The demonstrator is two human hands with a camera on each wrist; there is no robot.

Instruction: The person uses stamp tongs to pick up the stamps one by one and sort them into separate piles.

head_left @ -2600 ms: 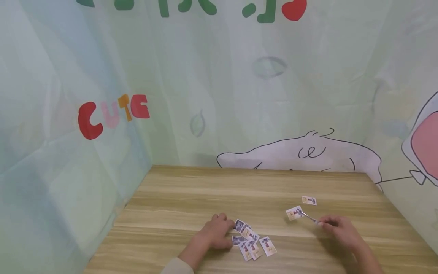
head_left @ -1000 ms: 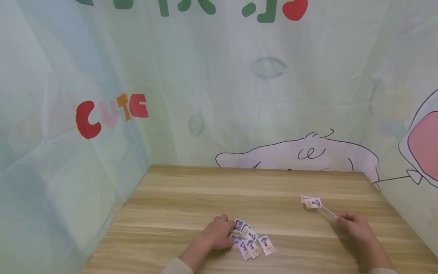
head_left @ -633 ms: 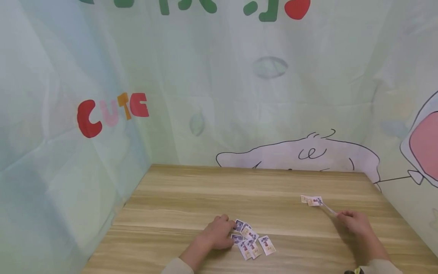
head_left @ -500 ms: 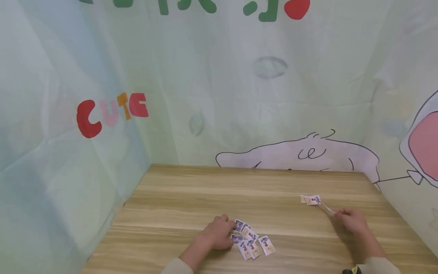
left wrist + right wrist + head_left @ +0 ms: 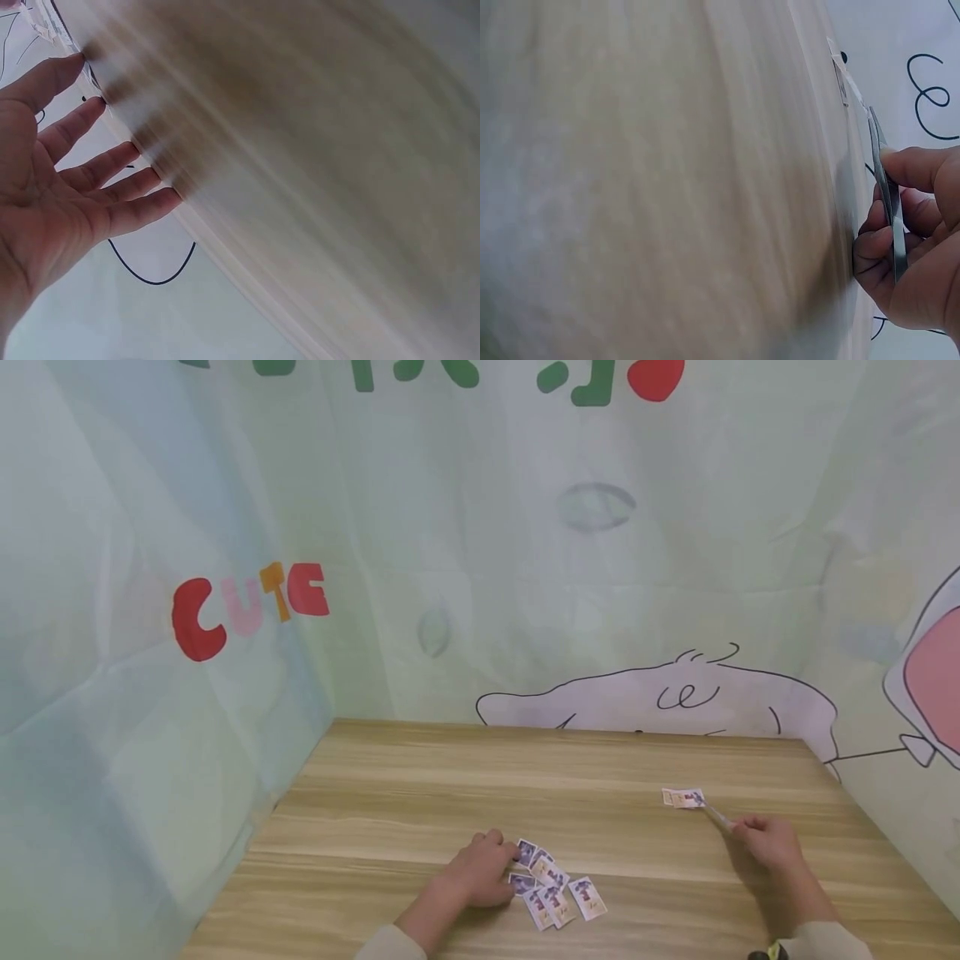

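My right hand (image 5: 771, 843) grips metal tweezers (image 5: 885, 187) between thumb and fingers. Their tips pinch the edge of a small white-bordered picture stamp (image 5: 687, 799). This stamp covers most of another stamp (image 5: 666, 796) at the right of the table; in the right wrist view the pinched one slants close above the wood. My left hand (image 5: 483, 868) rests fingertips-down on the table beside several overlapping stamps (image 5: 547, 871), its fingers extended and spread in the left wrist view. Some of these stamps are dark, others cream with figures. One cream stamp (image 5: 587, 898) lies just right of them.
The wood-grain table (image 5: 420, 777) meets a printed fabric backdrop (image 5: 465, 568) at its back and left edges. A dark and yellow object (image 5: 768, 952) shows by the right sleeve (image 5: 825, 941) at the bottom edge.
My right hand has carried the pinched stamp right and away from me onto the far stamp, then shifted it slightly so it covers more. My left hand has stayed in place.
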